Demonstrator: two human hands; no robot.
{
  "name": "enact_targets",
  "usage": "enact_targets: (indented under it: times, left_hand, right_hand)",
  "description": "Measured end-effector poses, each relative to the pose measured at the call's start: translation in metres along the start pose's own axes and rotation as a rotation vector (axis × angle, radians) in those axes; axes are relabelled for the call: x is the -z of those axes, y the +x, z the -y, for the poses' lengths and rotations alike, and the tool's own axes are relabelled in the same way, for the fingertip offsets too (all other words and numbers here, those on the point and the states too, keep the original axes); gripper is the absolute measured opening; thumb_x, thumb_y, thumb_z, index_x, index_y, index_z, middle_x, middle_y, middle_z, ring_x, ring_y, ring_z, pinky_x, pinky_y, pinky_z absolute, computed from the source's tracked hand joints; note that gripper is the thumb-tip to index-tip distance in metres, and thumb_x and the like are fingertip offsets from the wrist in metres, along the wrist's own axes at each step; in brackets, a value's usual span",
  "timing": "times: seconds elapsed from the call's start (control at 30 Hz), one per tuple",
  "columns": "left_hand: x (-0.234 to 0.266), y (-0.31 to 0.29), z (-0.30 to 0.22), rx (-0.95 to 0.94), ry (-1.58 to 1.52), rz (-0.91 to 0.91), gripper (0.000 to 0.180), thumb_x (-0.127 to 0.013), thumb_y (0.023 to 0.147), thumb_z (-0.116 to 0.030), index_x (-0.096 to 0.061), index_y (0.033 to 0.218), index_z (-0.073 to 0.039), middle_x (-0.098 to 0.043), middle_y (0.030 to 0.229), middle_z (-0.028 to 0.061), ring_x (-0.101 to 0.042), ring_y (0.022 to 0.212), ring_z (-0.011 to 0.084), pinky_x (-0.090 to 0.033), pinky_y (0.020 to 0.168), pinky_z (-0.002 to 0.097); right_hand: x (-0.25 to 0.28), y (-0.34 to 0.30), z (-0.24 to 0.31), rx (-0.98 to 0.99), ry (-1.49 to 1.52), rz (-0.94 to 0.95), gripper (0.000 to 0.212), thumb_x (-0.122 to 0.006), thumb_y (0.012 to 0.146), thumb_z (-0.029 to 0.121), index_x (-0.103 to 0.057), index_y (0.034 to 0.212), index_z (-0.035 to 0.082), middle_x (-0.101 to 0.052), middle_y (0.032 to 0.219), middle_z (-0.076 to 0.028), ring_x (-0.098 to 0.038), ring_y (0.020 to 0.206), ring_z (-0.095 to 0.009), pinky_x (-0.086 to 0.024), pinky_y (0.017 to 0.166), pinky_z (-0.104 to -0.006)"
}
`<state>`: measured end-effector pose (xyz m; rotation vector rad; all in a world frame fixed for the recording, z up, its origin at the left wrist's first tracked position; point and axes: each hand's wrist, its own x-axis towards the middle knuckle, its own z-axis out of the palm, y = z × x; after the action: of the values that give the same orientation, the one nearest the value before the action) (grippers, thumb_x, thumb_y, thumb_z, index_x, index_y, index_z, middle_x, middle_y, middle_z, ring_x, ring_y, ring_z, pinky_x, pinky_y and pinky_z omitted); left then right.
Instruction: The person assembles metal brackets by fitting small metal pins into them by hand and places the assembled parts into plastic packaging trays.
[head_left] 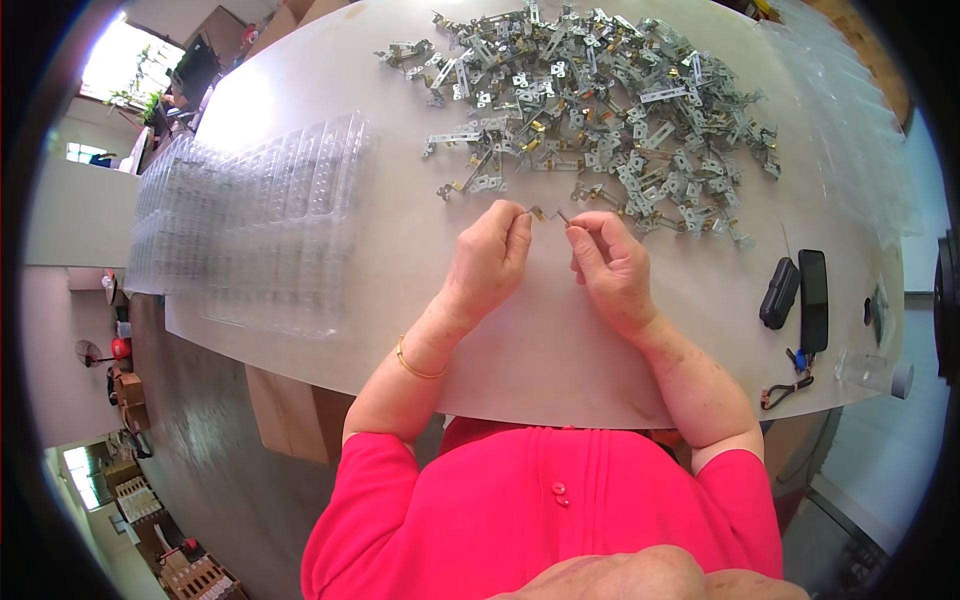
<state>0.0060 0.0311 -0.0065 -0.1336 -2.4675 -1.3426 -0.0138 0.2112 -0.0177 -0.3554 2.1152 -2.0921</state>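
Note:
My left hand (pixel 488 252) is closed in a pinch on a small metal piece (pixel 538 213) with a brass-coloured part, which sticks out to the right of the fingertips. Just across a narrow gap, my right hand (pixel 615 268) pinches a thin metal piece (pixel 562 217) between thumb and fingers. Whether the two pieces touch or are joined is too small to tell. Both hands are over the pale table, close to the near edge of a large heap of silvery metal brackets (pixel 640 150). Some brackets in the heap carry brass-coloured parts.
Clear plastic trays (pixel 270 220) are stacked at the left of the table (pixel 420 310). Clear plastic sheeting (pixel 850 130) lies along the right side. Near the right edge are a black case (pixel 779 293), a phone (pixel 814 300), a dark cord loop (pixel 785 392) and a clear bottle (pixel 868 373).

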Motion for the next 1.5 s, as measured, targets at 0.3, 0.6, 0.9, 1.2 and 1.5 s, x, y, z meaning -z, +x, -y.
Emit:
enact_targets:
  times: [0.3, 0.6, 0.9, 1.2, 1.5]
  left_hand:
    - [-0.002, -0.006, -0.001, -0.248, 0.244, 0.004, 0.005, -0.063, 0.093, -0.003, -0.059, 0.096, -0.001, -0.062, 0.08, 0.0144, -0.061, 0.064, 0.0336, -0.049, 0.057, 0.0391]
    - [-0.003, -0.01, -0.003, -0.338, 0.28, 0.109, 0.008, -0.065, 0.092, -0.005, -0.059, 0.095, -0.002, -0.061, 0.077, 0.0118, -0.061, 0.064, 0.0298, -0.049, 0.056, 0.0381]
    - [0.011, -0.001, -0.001, 0.474, -0.562, 0.2, 0.023, -0.052, 0.106, -0.022, -0.062, 0.099, -0.002, -0.052, 0.066, -0.0047, -0.044, 0.055, 0.0028, -0.034, 0.048, 0.0195]
    - [0.011, -0.001, 0.0, 0.474, -0.585, 0.174, 0.024, -0.05, 0.107, -0.023, -0.062, 0.098, -0.003, -0.052, 0.066, -0.0047, -0.043, 0.053, 0.0027, -0.032, 0.047, 0.0191]
    - [0.005, -0.004, 0.003, 0.011, -0.134, -0.033, 0.009, -0.058, 0.101, -0.009, -0.061, 0.097, -0.001, -0.051, 0.067, -0.0027, -0.041, 0.059, 0.004, -0.036, 0.051, 0.0223]
  right_hand:
    - [-0.001, 0.001, 0.005, 0.008, 0.003, 0.047, 0.018, -0.062, 0.1, 0.013, -0.058, 0.115, 0.005, -0.06, 0.068, 0.001, -0.054, 0.06, -0.006, -0.043, 0.054, -0.0227]
    - [0.004, 0.005, -0.008, 0.285, -0.036, -0.038, 0.01, -0.066, 0.097, 0.005, -0.063, 0.106, 0.006, -0.051, 0.105, 0.001, -0.049, 0.076, -0.004, -0.041, 0.065, -0.019]
    - [0.003, 0.002, 0.001, 0.008, 0.143, -0.023, 0.008, -0.064, 0.1, 0.011, -0.063, 0.105, 0.006, -0.056, 0.073, 0.005, -0.051, 0.065, -0.003, -0.041, 0.058, -0.0201]
    - [0.001, 0.003, -0.002, 0.073, -0.068, 0.025, 0.009, -0.065, 0.099, 0.013, -0.064, 0.104, 0.005, -0.057, 0.07, 0.004, -0.052, 0.061, -0.004, -0.042, 0.055, -0.0213]
    - [0.003, 0.003, 0.011, -0.045, -0.107, 0.059, 0.014, -0.061, 0.102, 0.013, -0.061, 0.112, 0.005, -0.059, 0.071, 0.002, -0.054, 0.061, -0.005, -0.043, 0.055, -0.0218]
